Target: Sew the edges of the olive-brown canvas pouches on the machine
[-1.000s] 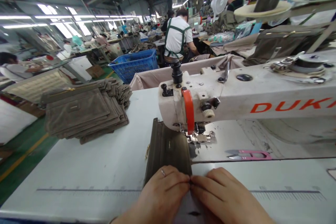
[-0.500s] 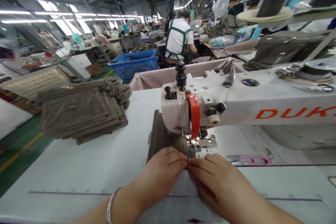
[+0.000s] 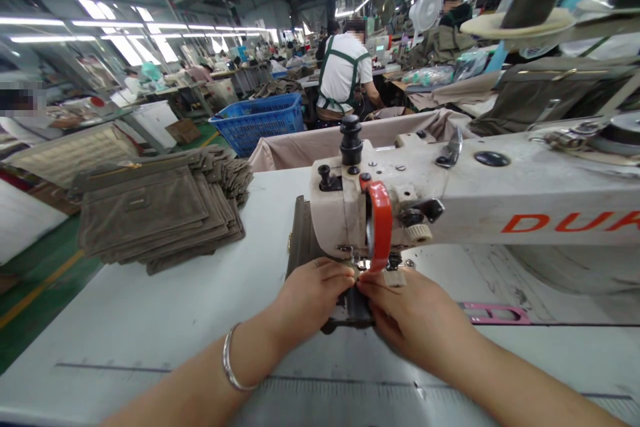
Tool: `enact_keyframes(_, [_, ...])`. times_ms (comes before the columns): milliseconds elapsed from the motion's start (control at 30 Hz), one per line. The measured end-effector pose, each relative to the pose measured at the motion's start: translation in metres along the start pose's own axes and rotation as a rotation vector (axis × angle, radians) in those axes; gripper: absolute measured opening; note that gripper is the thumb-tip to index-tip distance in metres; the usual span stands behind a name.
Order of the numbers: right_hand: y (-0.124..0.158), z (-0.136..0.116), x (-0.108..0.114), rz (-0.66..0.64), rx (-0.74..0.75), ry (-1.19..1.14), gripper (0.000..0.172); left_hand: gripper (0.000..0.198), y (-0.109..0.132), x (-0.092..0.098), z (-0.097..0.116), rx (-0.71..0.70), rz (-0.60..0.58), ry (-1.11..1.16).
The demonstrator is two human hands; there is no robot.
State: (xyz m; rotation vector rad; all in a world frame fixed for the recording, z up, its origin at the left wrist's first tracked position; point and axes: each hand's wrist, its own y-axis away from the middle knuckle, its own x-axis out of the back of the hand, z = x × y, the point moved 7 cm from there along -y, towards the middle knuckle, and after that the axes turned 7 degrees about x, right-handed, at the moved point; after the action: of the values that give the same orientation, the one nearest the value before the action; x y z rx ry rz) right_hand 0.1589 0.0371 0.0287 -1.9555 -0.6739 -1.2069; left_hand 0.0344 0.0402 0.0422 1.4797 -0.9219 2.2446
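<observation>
Panel (image 3: 303,240): in the head view, brown and flat on the table (image 3: 200,327), its right part hidden under the head of the sewing machine (image 3: 475,203).
Left hand (image 3: 311,293): closed in a pinch on the panel's edge just before the needle area, back of the hand up.
Right hand (image 3: 413,303): fingertips also closed on that edge, touching or nearly touching the left ones.
Dark strip (image 3: 356,312): between the hands, below the fingertips; whether it belongs to the panel, I cannot tell.
Bangle (image 3: 228,360): silver, around the left wrist.
Guard (image 3: 383,227): orange, on the machine, just above the right fingertips.
Snips (image 3: 500,313): pink, lying right of the right hand, blades hidden.
Stack (image 3: 150,207): similar brown pieces at the table's left, well apart from the hands.
Basket (image 3: 263,123): blue, beyond the table.
Co-worker (image 3: 345,70): bent forward, white shirt, green straps.
</observation>
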Motion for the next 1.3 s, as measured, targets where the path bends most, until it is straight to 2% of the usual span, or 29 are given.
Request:
enact_keyframes(333, [0.004, 0.003, -0.003, 0.09, 0.005, -0.027, 0.029, 0.023, -0.009, -0.01, -0.026, 0.092, 0.024, -0.115])
enact_keyframes(667, [0.002, 0.005, -0.002, 0.054, -0.017, -0.051, 0.026, 0.022, -0.007, -0.011, -0.028, 0.143, 0.042, -0.11])
enact_keyframes(867, [0.0, 0.005, -0.002, 0.034, 0.014, -0.079, 0.025, 0.021, -0.012, -0.01, -0.032, 0.165, -0.017, -0.131])
enact_keyframes(1000, [0.002, 0.004, 0.0, 0.051, 0.059, -0.089, 0.026, 0.018, -0.006, 0.002, -0.021, 0.231, -0.062, -0.196])
enact_keyframes(1067, [0.003, 0.004, 0.001, 0.072, 0.07, -0.089, 0.026, 0.025, 0.004, 0.008, -0.008, 0.298, -0.116, -0.201])
enact_keyframes(1200, [0.007, 0.004, 0.002, 0.082, 0.079, -0.101, 0.03, 0.039, 0.025, 0.008, 0.024, 0.387, -0.273, -0.043])
enact_keyframes(1300, [0.009, 0.003, 0.002, 0.079, 0.107, -0.101, 0.035, 0.047, 0.032, 0.007, 0.041, 0.383, -0.281, 0.009])
